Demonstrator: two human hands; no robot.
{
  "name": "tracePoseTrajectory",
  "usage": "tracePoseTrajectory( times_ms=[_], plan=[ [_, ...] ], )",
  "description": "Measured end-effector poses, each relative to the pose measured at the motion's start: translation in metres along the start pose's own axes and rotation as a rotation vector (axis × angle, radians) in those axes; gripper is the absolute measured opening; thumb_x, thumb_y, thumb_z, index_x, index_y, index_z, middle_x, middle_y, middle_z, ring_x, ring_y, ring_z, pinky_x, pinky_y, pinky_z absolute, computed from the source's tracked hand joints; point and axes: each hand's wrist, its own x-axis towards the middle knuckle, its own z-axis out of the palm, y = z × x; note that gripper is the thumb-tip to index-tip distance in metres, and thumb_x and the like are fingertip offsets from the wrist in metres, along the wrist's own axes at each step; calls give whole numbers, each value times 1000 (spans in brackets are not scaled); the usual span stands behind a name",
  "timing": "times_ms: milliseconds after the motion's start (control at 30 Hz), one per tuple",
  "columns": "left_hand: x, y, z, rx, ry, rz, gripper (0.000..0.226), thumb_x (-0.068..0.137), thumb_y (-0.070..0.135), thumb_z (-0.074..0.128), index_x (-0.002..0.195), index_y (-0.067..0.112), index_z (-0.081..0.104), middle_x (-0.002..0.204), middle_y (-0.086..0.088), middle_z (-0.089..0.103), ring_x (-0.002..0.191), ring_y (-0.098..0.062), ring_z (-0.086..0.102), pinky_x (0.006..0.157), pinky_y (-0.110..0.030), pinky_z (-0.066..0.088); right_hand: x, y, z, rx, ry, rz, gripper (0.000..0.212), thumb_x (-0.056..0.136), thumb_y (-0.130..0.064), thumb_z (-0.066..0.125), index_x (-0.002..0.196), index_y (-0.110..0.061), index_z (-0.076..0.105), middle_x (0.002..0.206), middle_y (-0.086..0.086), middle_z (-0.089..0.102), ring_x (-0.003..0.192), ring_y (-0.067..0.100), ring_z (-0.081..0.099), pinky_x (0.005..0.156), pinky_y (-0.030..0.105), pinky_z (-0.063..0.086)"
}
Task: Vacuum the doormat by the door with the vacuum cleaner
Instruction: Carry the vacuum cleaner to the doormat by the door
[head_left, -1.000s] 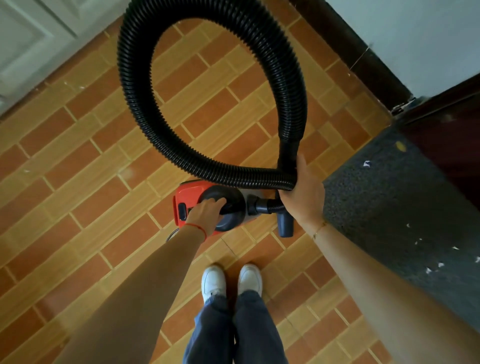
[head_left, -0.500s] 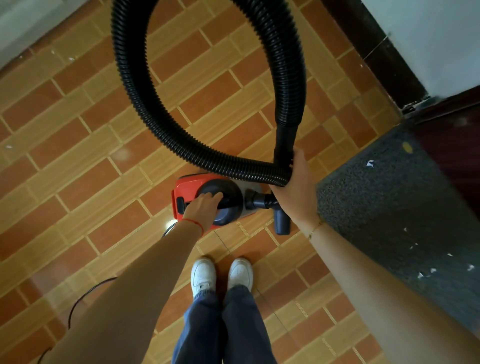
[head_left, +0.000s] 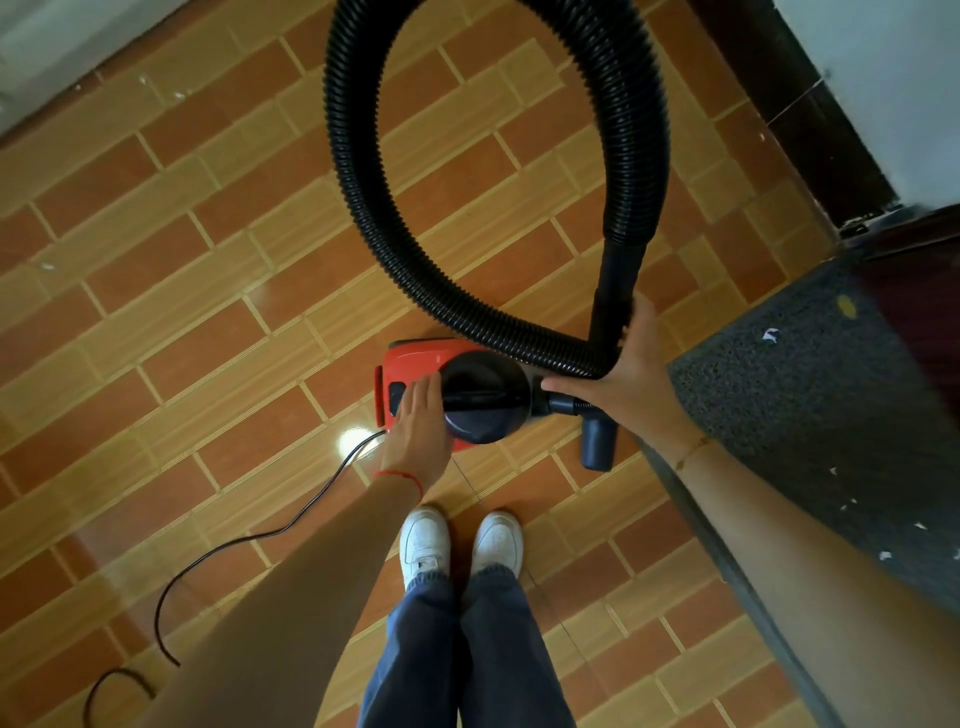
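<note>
My left hand (head_left: 415, 415) lies flat, fingers together, on the vacuum cleaner (head_left: 447, 395); I should press the switch firmly while my right hand (head_left: 623, 374) grips the hose (head_left: 363, 208) at centre frame.

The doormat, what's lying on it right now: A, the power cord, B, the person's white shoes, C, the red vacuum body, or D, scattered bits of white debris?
D: small white scraps dot the grey doormat, while the vacuum, shoes and cord all sit on the tiled floor beside it.
</note>
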Motion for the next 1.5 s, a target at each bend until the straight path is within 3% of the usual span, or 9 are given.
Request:
tracePoseTrajectory(
  times_ms=[133, 233, 300, 433, 633, 1067, 1267, 1400, 1500],
  plan=[
    [-18, -27, 0, -23, -77, -139, 77, 92, 13, 56, 152, 4, 8, 158, -12, 14, 147, -27, 13, 118, -41, 25, 5, -12, 5, 107, -45, 43, 63, 76, -59, 68, 120, -25, 38, 115, 6, 46, 102, 16, 51, 85, 22, 47],
    [-20, -44, 6, -25, -137, -166, 75, 92, 13, 54, 152, 5, 10, 159, -11, 13, 147, -26, 13, 118, -39, 24, 13, -14, 18, -3, 105, -5, 40, 93, -45, 55, 116, -14, 44, 105, 10, 52, 91, 19, 55, 79, 27, 51],
    [-18, -55, 12, -44, -156, -177, 75, 91, 13, 53, 152, 7, 11, 160, -9, 12, 147, -25, 14, 118, -39, 24, 18, -12, 28, -68, 189, -22, 33, 97, -34, 53, 117, -10, 45, 102, 7, 54, 87, 18, 56, 73, 18, 49],
    [-9, -69, 22, -107, -179, -218, 77, 90, 7, 52, 153, 9, 9, 161, -6, 5, 148, -23, 8, 120, -37, 18, 22, -6, 39, -121, 258, -45, 29, 100, -29, 50, 116, -5, 46, 96, 3, 55, 81, 14, 54, 64, 4, 40],
    [11, -82, 35, -139, -209, -241, 80, 88, 6, 49, 154, 10, 4, 162, -4, 2, 148, -25, 6, 119, -38, 21, 25, 1, 48, -80, 292, -90, 28, 100, -28, 50, 116, -5, 47, 95, 2, 53, 79, 17, 55, 66, 18, 44],
    [24, -85, 39, -16, -293, -262, 91, 82, 1, 47, 154, 19, -4, 161, 5, -8, 149, -23, -4, 118, -40, 23, 25, 1, 64, -108, 260, -141, 32, 100, -30, 50, 120, -6, 48, 97, 5, 58, 84, 19, 58, 70, 24, 47],
    [22, -90, 36, -26, -369, -233, 91, 84, -2, 44, 153, 22, -11, 160, 8, -14, 148, -28, -10, 121, -43, 9, 24, -2, 73, -112, 266, -143, 29, 98, -29, 53, 119, -9, 50, 94, 1, 57, 80, 15, 56, 68, 21, 42],
    [10, -95, 19, -42, -306, -162, 84, 86, -1, 45, 154, 20, 2, 161, 0, 3, 148, -30, 4, 120, -42, 13, 18, -10, 66, -134, 248, -110, 25, 95, -28, 59, 113, -13, 49, 95, 5, 60, 81, 18, 60, 69, 27, 50],
    [-2, -99, 3, -118, -155, -112, 77, 85, 3, 47, 152, 25, 17, 155, -1, 28, 141, -26, 30, 112, -45, 35, 17, -29, 56, -113, 221, 0, 24, 92, -26, 63, 110, -18, 48, 97, 4, 62, 85, 18, 61, 68, 22, 47]
  ],
)
